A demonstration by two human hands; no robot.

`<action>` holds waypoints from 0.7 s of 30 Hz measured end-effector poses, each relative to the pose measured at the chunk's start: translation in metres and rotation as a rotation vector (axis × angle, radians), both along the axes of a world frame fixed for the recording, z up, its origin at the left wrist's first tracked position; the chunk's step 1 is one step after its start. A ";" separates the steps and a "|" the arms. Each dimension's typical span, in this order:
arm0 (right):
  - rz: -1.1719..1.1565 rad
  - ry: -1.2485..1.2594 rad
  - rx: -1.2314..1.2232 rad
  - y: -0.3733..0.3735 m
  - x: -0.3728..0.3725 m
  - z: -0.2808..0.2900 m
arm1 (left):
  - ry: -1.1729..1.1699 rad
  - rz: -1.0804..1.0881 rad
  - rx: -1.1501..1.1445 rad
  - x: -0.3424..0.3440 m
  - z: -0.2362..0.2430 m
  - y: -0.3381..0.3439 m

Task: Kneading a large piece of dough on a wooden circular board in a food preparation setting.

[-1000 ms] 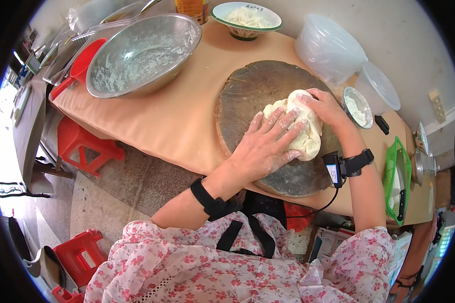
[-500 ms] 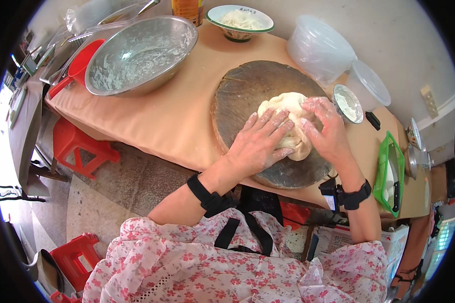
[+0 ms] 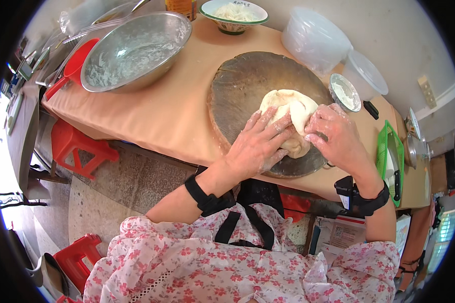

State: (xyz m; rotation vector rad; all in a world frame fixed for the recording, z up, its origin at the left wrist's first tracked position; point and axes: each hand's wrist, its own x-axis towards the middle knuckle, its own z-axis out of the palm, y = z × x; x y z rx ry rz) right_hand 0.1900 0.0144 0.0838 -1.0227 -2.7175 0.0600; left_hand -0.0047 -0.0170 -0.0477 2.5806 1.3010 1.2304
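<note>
A pale, floury lump of dough (image 3: 283, 97) lies on the right part of a round wooden chopping board (image 3: 255, 73). My left hand (image 3: 255, 144) rests on the dough's left side, fingers spread and dusted with flour. On the other side, my right hand (image 3: 337, 137) has its fingers curled and pinches the dough's right edge, pulling up a raised fold. The underside of the dough is hidden. Just beyond my right hand stands a small bowl (image 3: 345, 92) of white flour.
A floury steel basin (image 3: 136, 53) and a red dipper (image 3: 76, 63) stand at the left of the tan-covered table (image 3: 131, 121). Behind are a bowl of white shreds (image 3: 234, 12) and clear plastic tubs (image 3: 316, 40). A green basket (image 3: 384, 151) with a knife sits at right.
My right hand has gone from lying over the dough with fingers apart to gripping its right edge, and a fold now stands up there. My left hand stays on the dough.
</note>
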 end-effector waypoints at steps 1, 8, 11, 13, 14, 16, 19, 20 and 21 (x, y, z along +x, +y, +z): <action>-0.003 0.000 -0.003 0.002 0.000 0.001 | 0.001 -0.003 -0.017 0.001 0.002 0.000; -0.043 0.050 -0.086 0.022 -0.006 -0.004 | -0.010 0.020 -0.074 0.004 0.005 -0.002; -0.077 0.070 -0.099 0.026 -0.010 -0.006 | -0.012 0.038 -0.088 0.005 0.008 -0.003; -0.103 0.077 -0.096 0.030 -0.012 -0.008 | -0.017 0.047 -0.090 0.006 0.008 -0.003; -0.087 0.097 -0.082 0.032 -0.013 -0.013 | -0.025 0.059 -0.090 0.007 0.008 -0.003; -0.077 0.126 -0.066 0.034 -0.016 -0.015 | -0.026 0.065 -0.094 0.006 0.009 -0.003; -0.113 0.107 -0.052 0.031 -0.019 -0.015 | -0.050 0.065 -0.099 0.004 0.009 -0.003; -0.100 0.143 -0.042 0.030 -0.018 -0.019 | -0.073 0.056 -0.104 0.003 0.007 -0.003; -0.086 0.178 -0.033 0.028 -0.017 -0.023 | -0.067 0.056 -0.099 0.001 0.003 -0.002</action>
